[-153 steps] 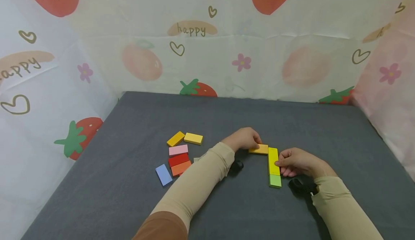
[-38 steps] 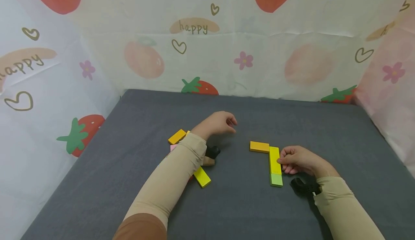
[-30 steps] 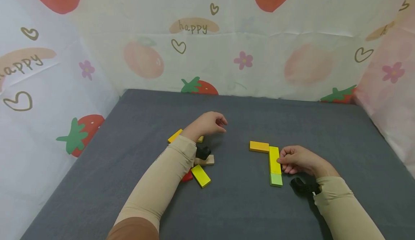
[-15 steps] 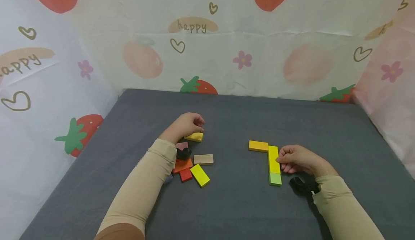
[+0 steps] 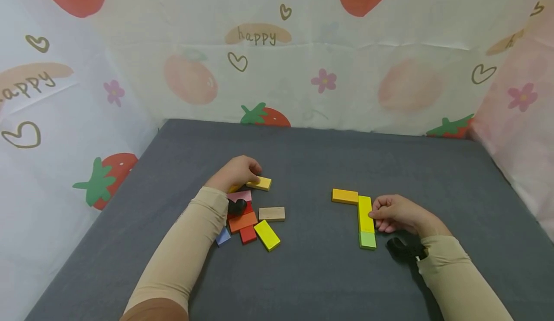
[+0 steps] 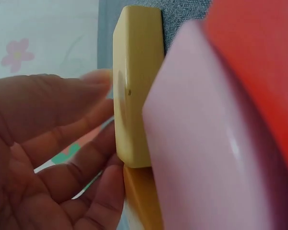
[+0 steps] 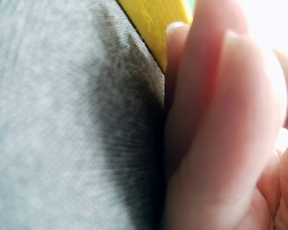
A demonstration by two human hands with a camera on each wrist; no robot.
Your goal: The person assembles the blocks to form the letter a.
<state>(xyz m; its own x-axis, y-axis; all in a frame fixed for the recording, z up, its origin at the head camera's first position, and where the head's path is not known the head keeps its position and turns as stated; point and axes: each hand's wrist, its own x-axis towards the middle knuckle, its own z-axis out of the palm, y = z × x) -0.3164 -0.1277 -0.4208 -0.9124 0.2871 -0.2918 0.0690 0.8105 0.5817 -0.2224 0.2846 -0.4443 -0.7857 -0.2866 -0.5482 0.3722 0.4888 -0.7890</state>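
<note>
In the head view my left hand (image 5: 237,173) hovers low over the left group of blocks. Its thumb meets a pale yellow wooden block (image 5: 261,183), with the fingertips close beside it. The left wrist view shows that same pale yellow block (image 6: 139,86) beside a pink block (image 6: 192,129). My right hand (image 5: 400,215) rests on the cloth, fingers loosely curled, fingertips against the side of a bright yellow block (image 5: 365,213). A light green block (image 5: 368,240) adjoins its near end, and an orange-yellow block (image 5: 345,196) meets its far end, forming a corner.
Around the left arm lie an orange block (image 5: 243,221), a red block (image 5: 248,234), a blue block (image 5: 223,237), a bare wood block (image 5: 271,213) and another yellow block (image 5: 267,235). Grey cloth (image 5: 311,273) covers the table; a printed curtain (image 5: 277,85) stands behind.
My left hand has released the orange-yellow block at the corner and moved left, lowering onto the pale yellow block. The right hand stays in place beside the bright yellow block.
</note>
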